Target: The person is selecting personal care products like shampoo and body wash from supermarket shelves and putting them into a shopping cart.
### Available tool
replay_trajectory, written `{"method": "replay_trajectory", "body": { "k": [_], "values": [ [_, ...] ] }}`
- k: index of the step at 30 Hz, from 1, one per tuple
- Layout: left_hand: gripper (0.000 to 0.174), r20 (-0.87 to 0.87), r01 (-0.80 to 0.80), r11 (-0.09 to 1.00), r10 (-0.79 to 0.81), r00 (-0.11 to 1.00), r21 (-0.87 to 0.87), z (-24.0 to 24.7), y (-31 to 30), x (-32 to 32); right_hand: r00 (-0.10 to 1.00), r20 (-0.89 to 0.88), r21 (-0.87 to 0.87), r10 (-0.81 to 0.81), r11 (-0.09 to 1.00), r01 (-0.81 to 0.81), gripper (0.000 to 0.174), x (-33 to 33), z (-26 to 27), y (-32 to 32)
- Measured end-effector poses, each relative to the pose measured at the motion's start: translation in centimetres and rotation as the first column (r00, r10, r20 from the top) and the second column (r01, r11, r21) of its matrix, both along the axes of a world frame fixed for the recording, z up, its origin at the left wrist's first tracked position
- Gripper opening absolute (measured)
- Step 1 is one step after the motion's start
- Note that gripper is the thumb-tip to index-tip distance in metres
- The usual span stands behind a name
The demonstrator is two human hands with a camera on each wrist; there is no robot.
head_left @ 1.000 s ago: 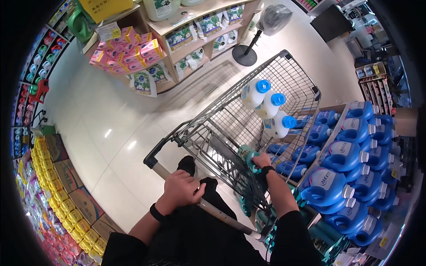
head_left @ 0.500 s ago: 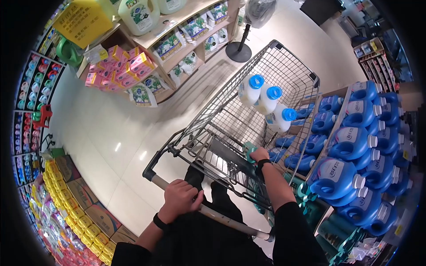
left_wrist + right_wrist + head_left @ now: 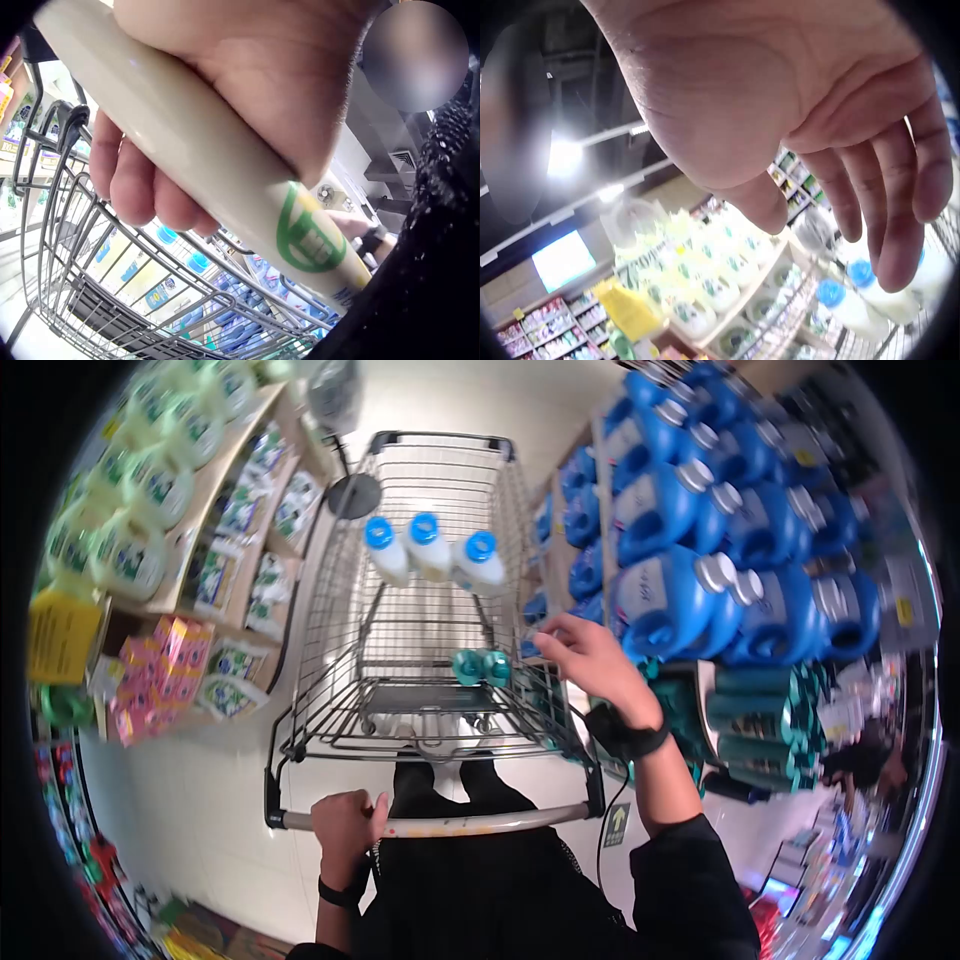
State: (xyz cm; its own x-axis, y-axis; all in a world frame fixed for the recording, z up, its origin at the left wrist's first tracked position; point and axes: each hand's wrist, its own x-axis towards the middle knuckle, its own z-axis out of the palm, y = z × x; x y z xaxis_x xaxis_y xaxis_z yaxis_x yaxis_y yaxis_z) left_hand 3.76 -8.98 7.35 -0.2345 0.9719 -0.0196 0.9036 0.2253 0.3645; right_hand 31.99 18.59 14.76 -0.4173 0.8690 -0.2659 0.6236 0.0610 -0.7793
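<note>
My left hand [image 3: 346, 828] grips the cart's handle bar [image 3: 490, 822]; in the left wrist view its fingers curl round the pale bar [image 3: 187, 150]. My right hand [image 3: 590, 658] is over the right rim of the cart [image 3: 440, 442], holding nothing, its fingers loosely extended in the right wrist view [image 3: 802, 112]. Inside the cart, three white bottles with blue caps [image 3: 430, 555] stand towards the far part. Two green items [image 3: 481, 667] lie side by side nearer the handle, left of and below my right hand.
Blue detergent jugs [image 3: 655, 600] are stacked to the right, with green packages [image 3: 765, 725] below them. On the left are shelves with pale jugs [image 3: 130, 555], pink boxes [image 3: 165, 670] and bagged goods. A fan's round base [image 3: 354, 497] stands beside the cart's far left.
The view has swung so the cart points straight ahead. My right hand has let go of the green item and risen out of the cart to its right rim. My left hand still holds the bar.
</note>
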Motion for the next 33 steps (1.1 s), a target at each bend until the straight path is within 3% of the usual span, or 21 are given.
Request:
{"method": "replay_trajectory", "body": {
  "k": [2, 3, 6, 9, 11, 13, 14, 17, 19, 21, 22, 26, 29, 33],
  "values": [
    [0.038, -0.013, -0.066, 0.99, 0.065, 0.998, -0.129, 0.3, 0.8, -0.6, 0.952, -0.222, -0.096, -0.213, 0.976, 0.196, 0.023, 6.0, 2.4, -2.8],
    [0.039, -0.034, -0.057, 0.981, 0.051, 0.998, -0.185, 0.3, 1.1, -0.8, 0.909, -0.222, -0.139, -0.353, 0.934, 0.329, 0.022, 9.1, 2.8, -4.3],
    [0.042, -0.046, -0.023, 0.964, 0.011, 0.999, -0.265, 0.6, 2.4, -0.9, 0.742, -0.152, -0.148, -0.653, 0.757, 0.637, 0.022, 18.0, -2.0, -7.6],
    [0.042, -0.038, 0.022, 0.948, -0.036, 0.999, -0.318, -0.4, 3.2, -2.1, 0.577, 0.087, 0.048, -0.812, 0.582, 0.812, 0.022, 22.0, -10.7, -12.9],
    [0.041, 0.024, -0.027, 0.934, 0.037, 0.999, -0.357, -1.8, 3.3, -2.0, 0.495, 0.223, 0.125, -0.84, 0.528, 0.84, 0.026, 23.4, -16.0, -16.1],
    [0.039, 0.045, -0.039, 0.925, 0.06, 0.997, -0.377, -1.7, 3.4, -1.9, 0.444, 0.35, 0.313, -0.825, 0.55, 0.774, 0.035, 23.7, -20.8, -17.4],
    [0.038, 0.03, -0.035, 0.94, 0.048, 0.998, -0.341, -1.6, 3.6, -2.0, 0.429, 0.381, 0.322, -0.819, 0.552, 0.77, 0.045, 23.6, -22.2, -17.4],
    [0.035, 0.026, 0.018, 0.964, -0.011, 1.0, -0.265, -0.8, 4.8, -2.0, 0.479, 0.337, 0.425, -0.811, 0.585, 0.691, 0.05, 22.6, -25.7, -16.8],
    [0.031, 0.08, 0.109, 0.966, -0.092, 0.993, -0.236, -0.1, 5.7, -1.4, 0.497, 0.316, 0.405, -0.808, 0.589, 0.7, 0.052, 22.3, -26.5, -16.0],
    [0.026, 0.143, 0.218, 0.959, -0.194, 0.971, -0.183, 1.1, 7.1, -0.1, 0.493, 0.447, 0.344, -0.746, 0.652, 0.676, 0.053, 22.9, -27.6, -15.0],
    [0.024, 0.171, 0.246, 0.958, -0.22, 0.96, -0.149, 2.2, 7.9, 1.2, 0.509, 0.483, 0.206, -0.712, 0.658, 0.724, 0.05, 23.1, -26.8, -14.3],
    [0.018, 0.235, 0.435, 0.901, -0.423, 0.875, 0.0, 5.1, 8.9, 8.1, 0.567, 0.471, 0.193, -0.676, 0.706, 0.682, 0.044, 26.0, -25.4, -16.2],
    [0.015, 0.236, 0.527, 0.849, -0.523, 0.819, 0.053, 6.7, 9.3, 11.6, 0.628, 0.332, 0.247, -0.704, 0.707, 0.663, 0.042, 26.0, -24.4, -17.4],
    [0.018, 0.287, 0.649, 0.748, -0.657, 0.697, 0.137, 10.1, 10.3, 14.5, 0.626, 0.193, 0.3, -0.755, 0.653, 0.695, 0.041, 25.2, -15.4, -20.0]
  ]
}}
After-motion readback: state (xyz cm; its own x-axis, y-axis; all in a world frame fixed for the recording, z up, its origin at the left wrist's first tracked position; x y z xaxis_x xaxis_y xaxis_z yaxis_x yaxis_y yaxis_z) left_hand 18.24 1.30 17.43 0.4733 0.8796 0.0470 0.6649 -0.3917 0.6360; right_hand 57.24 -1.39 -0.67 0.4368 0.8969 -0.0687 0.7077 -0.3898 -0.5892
